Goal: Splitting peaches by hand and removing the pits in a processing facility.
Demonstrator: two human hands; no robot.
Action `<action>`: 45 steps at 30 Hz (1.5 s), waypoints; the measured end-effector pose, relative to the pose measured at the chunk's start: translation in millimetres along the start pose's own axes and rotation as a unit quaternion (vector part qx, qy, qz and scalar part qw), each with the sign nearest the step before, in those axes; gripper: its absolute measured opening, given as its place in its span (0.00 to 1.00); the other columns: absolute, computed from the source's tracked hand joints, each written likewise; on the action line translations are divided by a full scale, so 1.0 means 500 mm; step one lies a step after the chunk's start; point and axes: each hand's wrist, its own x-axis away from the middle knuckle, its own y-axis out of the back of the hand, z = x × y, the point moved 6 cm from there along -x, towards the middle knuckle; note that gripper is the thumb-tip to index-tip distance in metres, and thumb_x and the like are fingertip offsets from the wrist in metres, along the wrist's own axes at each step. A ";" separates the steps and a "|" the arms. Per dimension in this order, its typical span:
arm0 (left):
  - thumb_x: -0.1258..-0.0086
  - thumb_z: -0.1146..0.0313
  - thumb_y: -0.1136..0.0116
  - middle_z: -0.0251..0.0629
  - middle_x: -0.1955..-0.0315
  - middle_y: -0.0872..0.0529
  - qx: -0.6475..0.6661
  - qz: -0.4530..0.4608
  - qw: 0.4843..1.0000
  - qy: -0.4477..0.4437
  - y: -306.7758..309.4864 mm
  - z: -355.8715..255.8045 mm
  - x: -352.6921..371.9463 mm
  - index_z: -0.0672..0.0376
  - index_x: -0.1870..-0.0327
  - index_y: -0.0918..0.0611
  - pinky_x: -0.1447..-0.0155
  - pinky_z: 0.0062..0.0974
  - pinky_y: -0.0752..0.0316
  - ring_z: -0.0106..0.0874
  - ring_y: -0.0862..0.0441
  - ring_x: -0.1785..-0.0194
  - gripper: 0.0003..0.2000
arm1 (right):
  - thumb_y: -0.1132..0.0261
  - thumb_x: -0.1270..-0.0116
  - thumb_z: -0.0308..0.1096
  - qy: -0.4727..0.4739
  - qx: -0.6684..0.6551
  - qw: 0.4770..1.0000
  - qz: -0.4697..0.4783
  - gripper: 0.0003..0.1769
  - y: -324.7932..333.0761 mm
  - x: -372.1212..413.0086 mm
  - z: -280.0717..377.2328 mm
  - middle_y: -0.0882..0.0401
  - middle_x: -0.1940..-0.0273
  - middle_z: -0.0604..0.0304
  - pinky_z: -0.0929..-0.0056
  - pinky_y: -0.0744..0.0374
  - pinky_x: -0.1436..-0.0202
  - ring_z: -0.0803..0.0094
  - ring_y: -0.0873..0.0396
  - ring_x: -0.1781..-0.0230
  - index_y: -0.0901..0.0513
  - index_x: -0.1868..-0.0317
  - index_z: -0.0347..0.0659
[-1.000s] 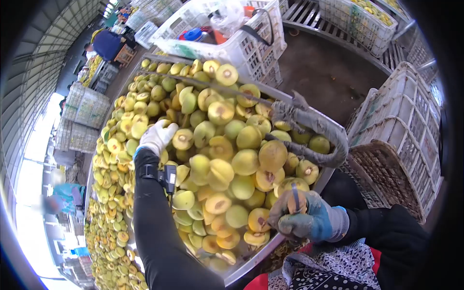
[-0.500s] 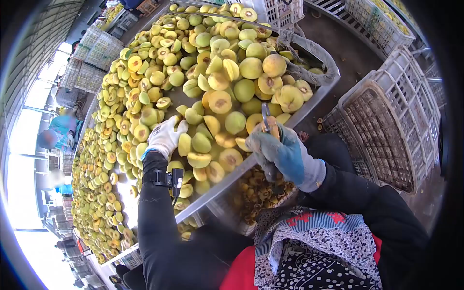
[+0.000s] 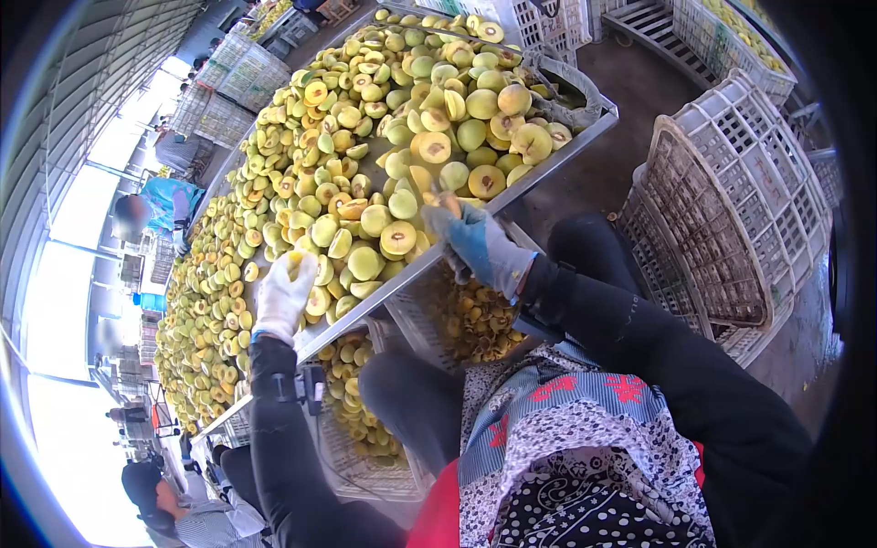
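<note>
Black-sleeved left arm point(image 3: 283, 438) is stretched out from the near side, left wrist point(image 3: 272, 340) looking pretty straight, and the white-gloved left hand point(image 3: 285, 290) has its fingers bent inward. Right arm point(image 3: 630, 315) slants in from the near right, and the blue-and-grey-gloved right hand point(image 3: 475, 242) is curled up, kinda blurry. Hands are well apart.

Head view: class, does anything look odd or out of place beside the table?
The crate at right: its face toward the table is stained brown, while another side looks pale. Its tilt may be lens distortion.
</note>
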 end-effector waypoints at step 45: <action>0.20 0.59 0.54 0.49 0.51 0.17 0.375 -0.240 0.889 -0.104 -0.196 -0.221 0.059 0.68 0.40 0.27 0.51 0.33 0.17 0.37 0.15 0.56 0.20 | 0.42 0.24 0.49 0.184 0.395 0.895 0.099 0.21 -0.086 -0.008 -0.053 0.19 0.70 0.40 0.52 0.23 0.65 0.40 0.19 0.66 0.22 0.58 0.36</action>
